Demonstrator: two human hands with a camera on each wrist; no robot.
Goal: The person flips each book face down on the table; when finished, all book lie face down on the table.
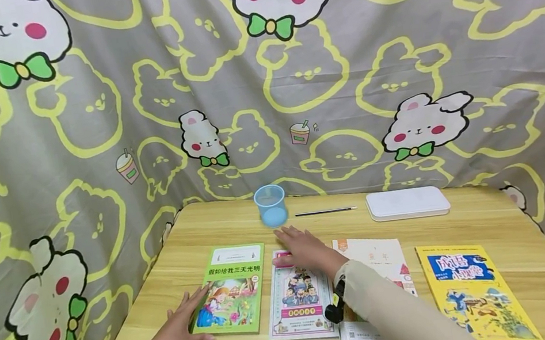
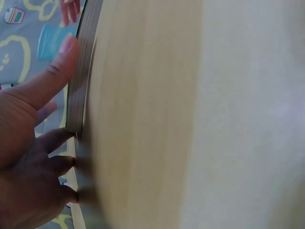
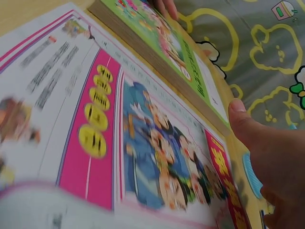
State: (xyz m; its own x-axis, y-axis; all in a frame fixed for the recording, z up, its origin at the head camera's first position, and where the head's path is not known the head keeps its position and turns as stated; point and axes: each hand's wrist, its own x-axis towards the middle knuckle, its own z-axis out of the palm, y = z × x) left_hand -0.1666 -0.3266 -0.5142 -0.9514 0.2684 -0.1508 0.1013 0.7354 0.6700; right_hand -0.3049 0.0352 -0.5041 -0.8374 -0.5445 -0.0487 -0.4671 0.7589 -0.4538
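Note:
My left hand [image 1: 182,329] is at the left side of a green storybook [image 1: 237,314], fingers spread along its left edge and thumb at its lower corner. In the left wrist view, the thumb of that hand [image 2: 28,148] lies across the end of the book's page block [image 2: 86,62], fingertips down at the table. My right hand [image 1: 310,252] stretches over the top end of a white and pink book [image 1: 300,311]. Seen from the right wrist, this hand [image 3: 274,155] has its thumb extended beside the book's top edge, and the other fingers are partly cut off.
Under my right forearm lies a white book [image 1: 362,250], partly hidden, with a yellow book [image 1: 467,288] farther right. Along the back of the wooden table [image 1: 228,225] stand a blue cup [image 1: 271,208], a thin dark pencil or brush [image 1: 325,211] and a white case [image 1: 408,203]. A patterned curtain [image 1: 241,99] hangs behind.

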